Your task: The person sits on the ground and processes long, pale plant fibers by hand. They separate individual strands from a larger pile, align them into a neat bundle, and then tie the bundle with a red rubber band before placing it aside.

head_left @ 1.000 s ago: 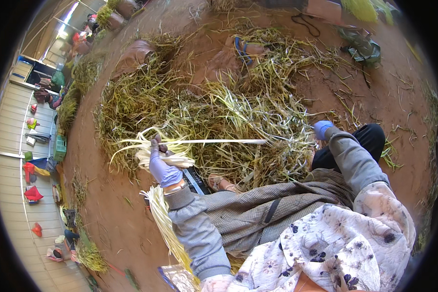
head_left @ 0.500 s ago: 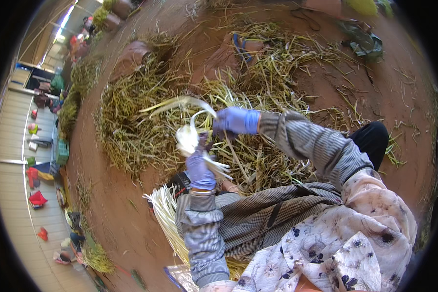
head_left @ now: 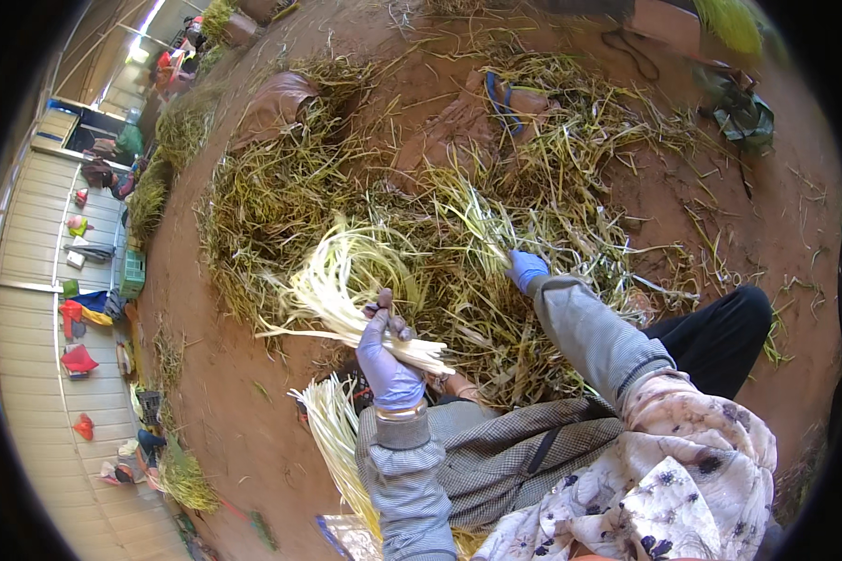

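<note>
My left hand [head_left: 390,360], in a purple glove with darkened fingertips, is closed around a bunch of long pale yellow-white stalks [head_left: 346,280]. Their cut ends point right and their limp tips curl over to the upper left. My gloved right hand [head_left: 527,271] reaches to the right part of a large heap of green-yellow stalks and leaves [head_left: 281,215]. Its fingers close on the lower end of some green-white stalks [head_left: 480,224] there; the fingertips are partly hidden. Beside my left forearm lies a sheaf of cleaned pale stalks [head_left: 332,421].
Reddish-brown ground [head_left: 215,421] surrounds the heap. A brown sack [head_left: 276,103] lies at its far left, and a blue strap [head_left: 503,101] on brown cloth at its far side. A dark green bag [head_left: 744,117] sits far right. Along the left wall stand a green crate [head_left: 131,273] and other people.
My right hand has left the bunch in my left hand and moved right and down to the heap. The bunch now fans out fuller, and the view has shifted slightly.
</note>
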Demonstrator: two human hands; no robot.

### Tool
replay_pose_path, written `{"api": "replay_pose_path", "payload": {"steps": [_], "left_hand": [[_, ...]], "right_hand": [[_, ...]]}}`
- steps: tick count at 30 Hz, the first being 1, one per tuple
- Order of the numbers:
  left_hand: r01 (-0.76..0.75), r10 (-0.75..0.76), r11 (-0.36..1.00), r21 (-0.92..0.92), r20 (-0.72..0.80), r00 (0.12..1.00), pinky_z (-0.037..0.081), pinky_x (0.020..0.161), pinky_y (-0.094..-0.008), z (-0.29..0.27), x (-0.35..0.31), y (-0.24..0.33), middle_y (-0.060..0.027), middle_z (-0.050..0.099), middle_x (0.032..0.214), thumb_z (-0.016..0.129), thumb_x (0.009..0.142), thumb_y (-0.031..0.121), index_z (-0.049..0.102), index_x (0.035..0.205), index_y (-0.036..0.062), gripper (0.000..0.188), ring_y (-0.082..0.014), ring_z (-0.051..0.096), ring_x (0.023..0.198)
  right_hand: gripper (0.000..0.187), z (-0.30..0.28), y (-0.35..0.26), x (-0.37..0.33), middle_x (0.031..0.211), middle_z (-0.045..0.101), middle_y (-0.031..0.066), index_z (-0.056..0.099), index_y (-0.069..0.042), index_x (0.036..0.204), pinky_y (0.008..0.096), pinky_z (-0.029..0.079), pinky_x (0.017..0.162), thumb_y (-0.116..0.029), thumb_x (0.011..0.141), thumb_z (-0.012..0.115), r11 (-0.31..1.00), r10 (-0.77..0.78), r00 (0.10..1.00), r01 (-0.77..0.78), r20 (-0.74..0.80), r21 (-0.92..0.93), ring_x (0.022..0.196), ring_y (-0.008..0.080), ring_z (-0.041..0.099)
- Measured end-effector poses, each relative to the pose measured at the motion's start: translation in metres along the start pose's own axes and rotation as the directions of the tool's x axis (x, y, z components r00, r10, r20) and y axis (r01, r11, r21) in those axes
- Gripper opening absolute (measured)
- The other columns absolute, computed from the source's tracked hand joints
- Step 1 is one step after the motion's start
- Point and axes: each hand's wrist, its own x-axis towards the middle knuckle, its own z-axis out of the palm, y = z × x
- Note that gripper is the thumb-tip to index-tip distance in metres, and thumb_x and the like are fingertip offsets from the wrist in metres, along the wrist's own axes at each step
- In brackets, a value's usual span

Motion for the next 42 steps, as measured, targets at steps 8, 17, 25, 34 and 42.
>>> {"api": "replay_pose_path", "payload": {"steps": [8, 17, 25, 34, 42], "left_hand": [[0.077, -0.074, 0.97, 0.232, -0.018, 0.997, 0.038, 0.044, -0.0167, -0.003, 0.007, -0.037, -0.0049, 0.06, 0.088, 0.061, 0.081, 0.012, 0.053, 0.104, 0.0024, 0.026, -0.0056, 0.045, 0.055], [0.068, -0.189, 0.715, 0.695, 0.098, 0.977, 0.04, 0.039, -0.0203, -0.015, 0.0, -0.061, -0.0042, 0.059, 0.068, 0.066, 0.075, 0.005, 0.06, 0.091, -0.0002, 0.017, -0.0096, 0.051, 0.048], [0.022, 0.001, 0.841, 0.54, -0.041, 0.999, 0.038, 0.041, -0.018, -0.006, -0.008, -0.037, 0.0015, 0.054, 0.061, 0.07, 0.072, 0.007, 0.058, 0.088, 0.0028, 0.021, -0.0066, 0.046, 0.046], [-0.073, 0.065, 0.937, 0.341, 0.034, 0.997, 0.038, 0.041, -0.0173, -0.006, -0.014, 0.021, -0.0072, 0.064, 0.081, 0.061, 0.081, 0.013, 0.062, 0.093, -0.0046, 0.021, -0.0055, 0.045, 0.048], [-0.123, -0.06, 0.785, 0.606, 0.274, 0.96, 0.039, 0.045, -0.0169, 0.01, -0.027, -0.036, -0.0062, 0.063, 0.08, 0.054, 0.081, 0.003, 0.06, 0.099, -0.0035, 0.02, -0.0059, 0.049, 0.052]], "right_hand": [[0.033, -0.079, -0.056, -0.076, 0.084, 0.064, 0.0095, 0.059, -0.007, 0.098, 0.0306, 0.048, 0.069, -0.026, 0.073, 0.069, 0.757, -0.394, 0.919, 0.328, -0.006, 0.565, 0.074, 0.0185, 0.06], [0.029, -0.13, -0.1, -0.149, 0.067, 0.061, 0.0081, 0.062, -0.006, 0.077, 0.031, 0.047, 0.059, -0.031, 0.065, 0.073, 0.839, -0.495, 0.865, 0.453, 0.078, 0.302, 0.061, 0.0227, 0.058], [0.032, -0.109, -0.053, -0.151, 0.075, 0.06, 0.0083, 0.06, -0.006, 0.092, 0.0314, 0.046, 0.065, -0.035, 0.078, 0.063, 0.799, -0.351, 0.913, 0.175, 0.209, 0.576, 0.067, 0.0181, 0.056], [0.038, -0.172, 0.101, -0.181, 0.096, 0.062, 0.0157, 0.055, -0.008, 0.112, 0.0381, 0.048, 0.074, -0.013, 0.074, 0.057, 0.902, 0.112, 0.993, -0.086, 0.038, -0.422, 0.087, 0.0303, 0.06], [0.026, -0.109, -0.111, -0.173, 0.09, 0.064, 0.0059, 0.062, -0.005, 0.1, 0.0283, 0.045, 0.082, -0.023, 0.081, 0.061, 0.473, -0.417, 0.909, 0.231, -0.014, 0.85, 0.084, 0.0152, 0.058]]}}
